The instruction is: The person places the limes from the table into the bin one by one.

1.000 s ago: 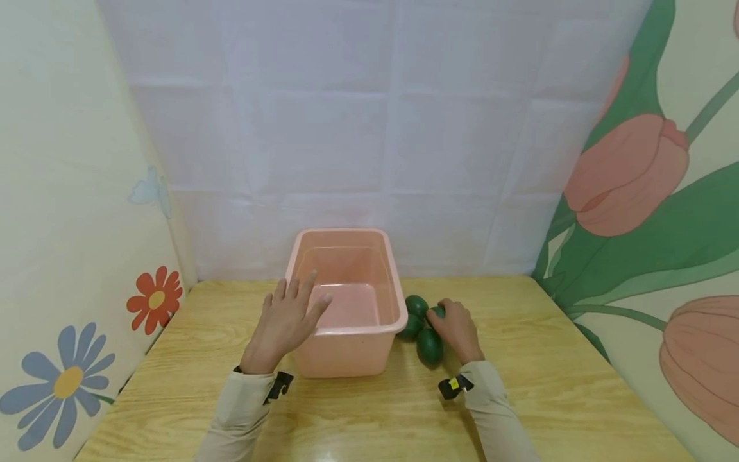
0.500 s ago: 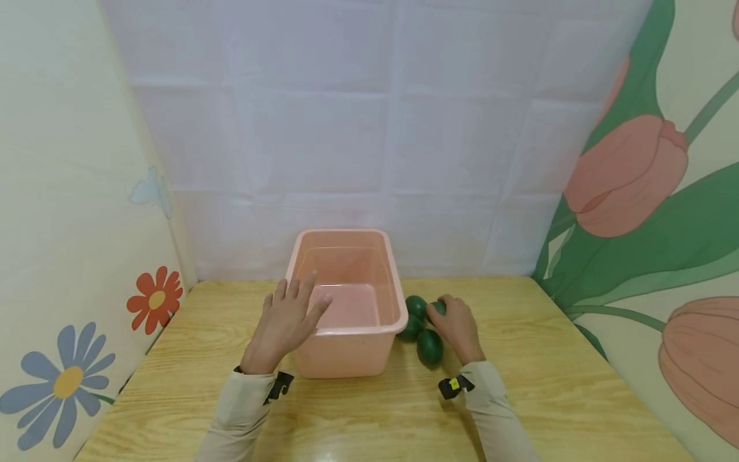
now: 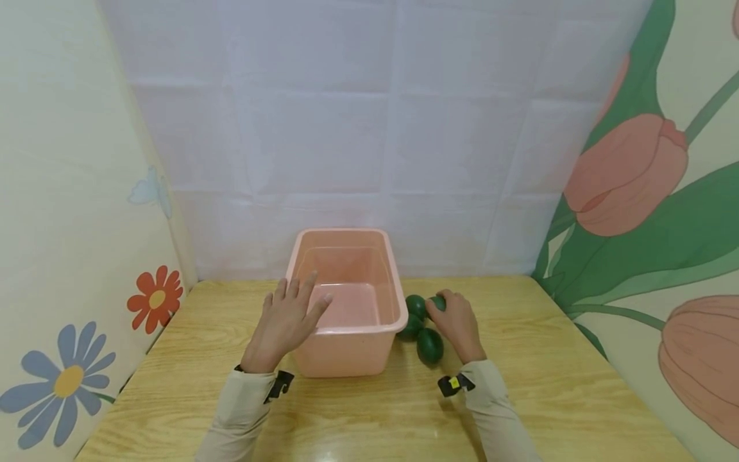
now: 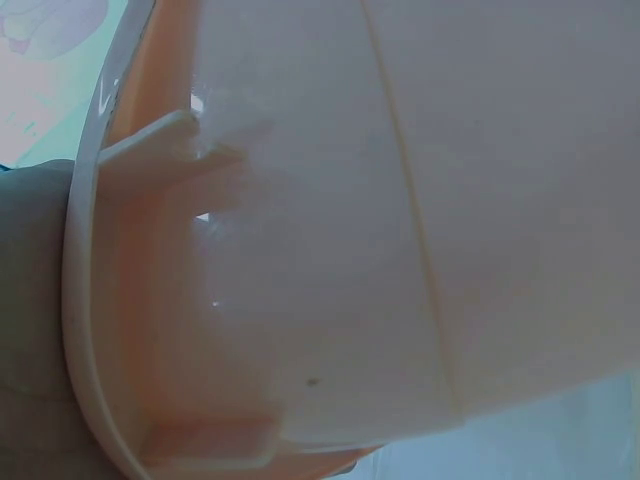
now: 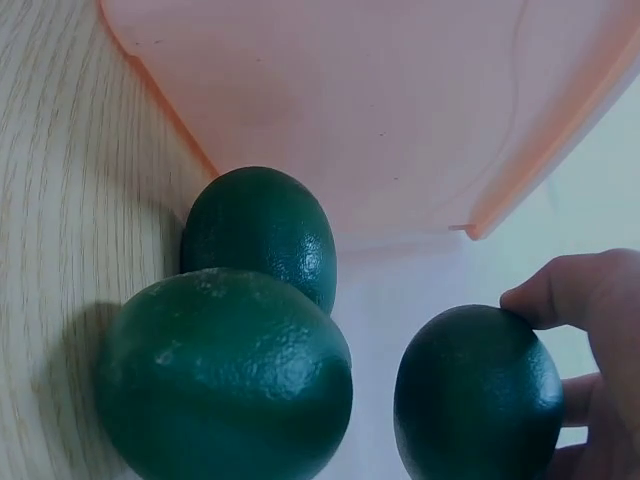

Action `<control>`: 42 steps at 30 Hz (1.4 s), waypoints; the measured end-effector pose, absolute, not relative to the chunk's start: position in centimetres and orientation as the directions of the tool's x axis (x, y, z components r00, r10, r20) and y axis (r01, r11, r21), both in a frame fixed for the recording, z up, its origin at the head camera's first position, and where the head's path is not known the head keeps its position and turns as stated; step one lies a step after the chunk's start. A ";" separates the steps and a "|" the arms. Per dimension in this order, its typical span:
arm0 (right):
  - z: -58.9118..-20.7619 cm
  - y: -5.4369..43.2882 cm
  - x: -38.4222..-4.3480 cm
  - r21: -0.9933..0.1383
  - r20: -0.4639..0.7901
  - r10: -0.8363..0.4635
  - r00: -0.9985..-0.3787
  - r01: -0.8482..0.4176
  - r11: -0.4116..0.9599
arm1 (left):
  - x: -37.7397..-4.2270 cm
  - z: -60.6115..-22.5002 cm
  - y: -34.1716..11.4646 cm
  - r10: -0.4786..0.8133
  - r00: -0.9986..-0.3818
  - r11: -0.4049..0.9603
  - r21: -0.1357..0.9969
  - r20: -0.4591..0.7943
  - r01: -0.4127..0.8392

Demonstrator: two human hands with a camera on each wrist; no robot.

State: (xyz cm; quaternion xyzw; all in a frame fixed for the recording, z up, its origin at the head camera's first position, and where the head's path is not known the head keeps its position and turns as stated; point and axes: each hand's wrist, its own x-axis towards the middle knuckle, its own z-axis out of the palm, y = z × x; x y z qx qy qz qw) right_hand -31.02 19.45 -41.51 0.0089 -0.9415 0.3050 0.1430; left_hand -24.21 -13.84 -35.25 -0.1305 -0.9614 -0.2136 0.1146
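Note:
My right hand (image 3: 458,327) pinches a dark green avocado (image 5: 480,395) between thumb and fingers, to the right of the pink tub (image 3: 342,354). In the right wrist view it appears apart from two other avocados. On the table beside the tub lie a back avocado (image 3: 416,306), a middle one (image 3: 410,328) against the tub's side and a front one (image 3: 430,347). My left hand (image 3: 281,327), fingers spread and straight, rests over the tub's near left rim. In the left wrist view the tub's outer wall (image 4: 320,260) fills most of the frame.
The tub stands on a wood-grain table (image 3: 381,417), near a white cloth backdrop (image 3: 323,128). Its visible floor is bare pink plastic. Flower-printed panels flank the table at left (image 3: 69,192) and right (image 3: 710,244).
My right hand has lifted slightly and turned a little, with the avocado in its fingers rising a bit. The left hand, the tub and the other avocados stay in place.

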 end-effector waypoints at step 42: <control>-37.1 17.8 -28.6 -0.563 0.421 0.045 -0.906 -0.222 0.796 | -24.3 -35.5 -13.8 0.199 -0.930 0.878 0.366 0.310 0.310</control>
